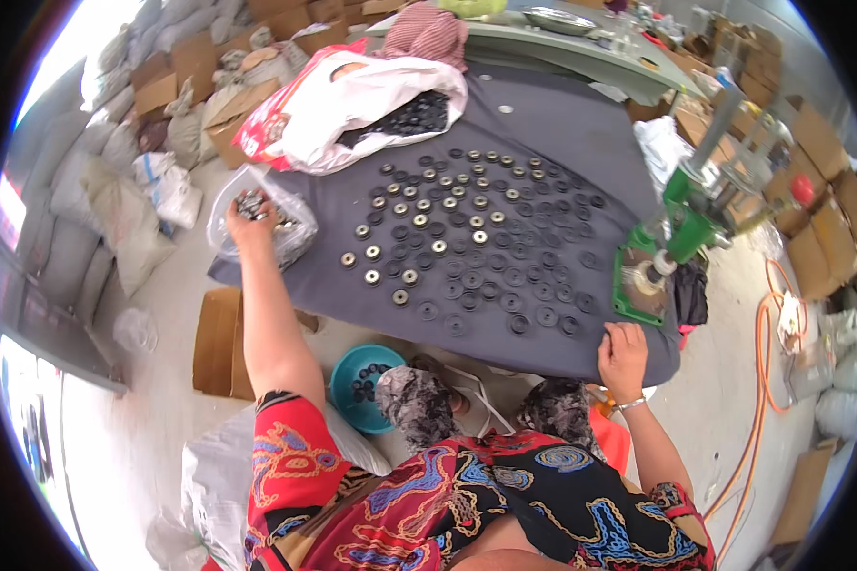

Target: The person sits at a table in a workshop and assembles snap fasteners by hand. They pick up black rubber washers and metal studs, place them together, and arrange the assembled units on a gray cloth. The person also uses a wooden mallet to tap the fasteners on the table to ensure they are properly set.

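My left hand (pixel 250 224) reaches into a clear plastic bag (pixel 298 238) at the table's left edge. Its fingers curl around small silvery metal pieces (pixel 253 202); more of them lie in the bag. Rows of round black discs (pixel 512 303) cover the middle of the dark cloth. On several of them, mostly to the left and far side, sits a metal ring-shaped piece (pixel 400 296). My right hand (pixel 624 357) rests at the table's near right edge, fingers loosely curled with nothing visible in them. Just beyond it stands a green hand press (pixel 649 276).
A white and red sack (pixel 309 109) with black pieces lies at the far left of the dark-covered table (pixel 543 114). Below the near edge are a blue basin (pixel 338 385) with black discs and a cardboard box (pixel 221 343). An orange hose (pixel 760 381) runs along the right floor.
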{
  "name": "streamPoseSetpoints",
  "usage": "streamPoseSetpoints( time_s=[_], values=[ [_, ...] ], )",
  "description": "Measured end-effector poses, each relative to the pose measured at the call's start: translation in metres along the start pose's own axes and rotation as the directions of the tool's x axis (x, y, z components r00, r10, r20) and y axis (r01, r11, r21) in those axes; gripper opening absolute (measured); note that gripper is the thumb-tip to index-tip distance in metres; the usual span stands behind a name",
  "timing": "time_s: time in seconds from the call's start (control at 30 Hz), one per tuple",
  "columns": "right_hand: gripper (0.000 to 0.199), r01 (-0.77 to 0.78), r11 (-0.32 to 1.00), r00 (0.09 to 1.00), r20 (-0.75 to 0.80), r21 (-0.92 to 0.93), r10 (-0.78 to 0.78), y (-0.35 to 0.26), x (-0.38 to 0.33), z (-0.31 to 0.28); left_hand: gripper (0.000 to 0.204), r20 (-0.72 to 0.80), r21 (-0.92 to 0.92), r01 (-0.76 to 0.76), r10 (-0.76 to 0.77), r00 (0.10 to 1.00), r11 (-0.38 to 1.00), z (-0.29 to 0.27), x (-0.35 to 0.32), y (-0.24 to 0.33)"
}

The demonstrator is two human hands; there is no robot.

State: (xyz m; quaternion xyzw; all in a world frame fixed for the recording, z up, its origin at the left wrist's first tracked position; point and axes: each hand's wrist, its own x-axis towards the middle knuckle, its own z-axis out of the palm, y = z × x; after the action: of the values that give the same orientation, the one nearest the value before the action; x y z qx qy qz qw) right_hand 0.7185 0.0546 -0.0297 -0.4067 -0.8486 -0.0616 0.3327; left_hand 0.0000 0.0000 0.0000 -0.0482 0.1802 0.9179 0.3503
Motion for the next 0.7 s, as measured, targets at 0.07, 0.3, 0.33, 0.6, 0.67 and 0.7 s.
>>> streamPoseSetpoints(
  time_s=[0.07, 0.3, 0.33, 0.6, 0.67, 0.7],
  values=[
    [0.022, 0.046, 0.998, 0.999, -0.024, -0.043, -0.047, 0.001, 0.008, -0.013, 0.032, 0.052, -0.067, 0.006, -0.003, 0.999, 0.998, -0.016, -0.002, -0.027],
    [0.022, 0.024, 0.999, 0.997, -0.072, 0.045, -0.021, -0.007, 0.0, -0.005, 0.029, 0.138, -0.019, 0.055, -0.052, 0.989, 0.998, 0.035, -0.16, -0.064],
    [0.022, 0.032, 0.999, 0.996, -0.08, 0.039, -0.029, -0.006, -0.001, -0.005, 0.029, 0.17, -0.027, 0.118, -0.112, 0.979, 0.993, 0.027, -0.179, -0.075],
    [0.018, 0.089, 0.995, 0.993, -0.088, 0.054, -0.084, 0.0, -0.006, 0.0, 0.023, 0.106, 0.04, 0.531, -0.532, 0.84, 0.846, -0.018, -0.352, -0.205],
    [0.017, 0.11, 0.99, 0.992, -0.068, 0.084, -0.104, -0.002, -0.005, -0.001, 0.025, 0.045, 0.046, 0.602, -0.604, 0.796, 0.797, -0.028, -0.382, -0.23],
    [0.016, 0.105, 0.987, 0.992, -0.077, 0.125, -0.096, -0.001, -0.003, -0.003, 0.025, 0.044, 0.033, 0.639, -0.64, 0.767, 0.768, -0.032, -0.392, -0.242]
  ],
)
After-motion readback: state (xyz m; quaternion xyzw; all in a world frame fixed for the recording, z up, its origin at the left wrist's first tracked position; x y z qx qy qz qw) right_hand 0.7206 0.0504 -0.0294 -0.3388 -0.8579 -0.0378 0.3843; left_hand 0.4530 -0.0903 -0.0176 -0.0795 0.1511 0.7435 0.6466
